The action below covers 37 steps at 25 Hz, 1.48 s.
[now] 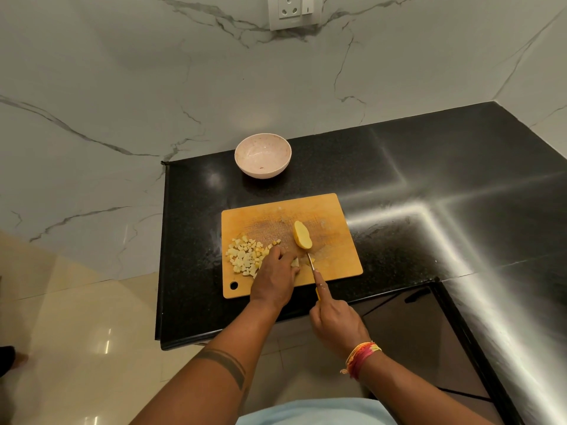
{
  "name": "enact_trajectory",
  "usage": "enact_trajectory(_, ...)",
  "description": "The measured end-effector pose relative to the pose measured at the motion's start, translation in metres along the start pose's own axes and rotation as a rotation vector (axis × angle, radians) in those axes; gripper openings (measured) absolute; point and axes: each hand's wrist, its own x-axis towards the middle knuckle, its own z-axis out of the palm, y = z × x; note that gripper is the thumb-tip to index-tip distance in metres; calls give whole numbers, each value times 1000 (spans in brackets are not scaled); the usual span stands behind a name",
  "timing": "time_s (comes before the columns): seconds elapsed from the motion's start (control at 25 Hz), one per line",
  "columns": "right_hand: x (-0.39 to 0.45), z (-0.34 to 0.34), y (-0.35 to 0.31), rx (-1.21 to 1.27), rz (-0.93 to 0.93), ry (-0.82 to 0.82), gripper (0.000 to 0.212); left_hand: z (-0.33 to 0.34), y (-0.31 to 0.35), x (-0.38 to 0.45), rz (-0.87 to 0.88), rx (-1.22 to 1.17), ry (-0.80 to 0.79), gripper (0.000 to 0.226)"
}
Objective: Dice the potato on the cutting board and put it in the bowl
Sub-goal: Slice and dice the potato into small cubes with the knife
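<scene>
A wooden cutting board (334,259) lies on the black counter. A pile of pale potato dice (245,256) sits at its left side. A yellow uncut potato half (302,235) lies near the board's middle. My left hand (276,276) rests on the board with curled fingers holding down a small potato piece (295,262), mostly hidden beneath it. My right hand (333,314) grips a yellow-handled knife (311,263), forefinger along its spine, the blade against that piece. A pinkish bowl (263,155) stands behind the board and holds no potato.
The black granite counter (429,179) runs right and wraps round a corner. A marble wall rises behind, with a socket plate (294,9) high up. The counter's left edge drops to a tiled floor (76,332).
</scene>
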Motion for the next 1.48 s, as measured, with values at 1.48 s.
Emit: enact_trajectory(1.48, -4, 10, -1, -153, -83, -107, 84, 4, -6, 7, -8, -42, 53, 17)
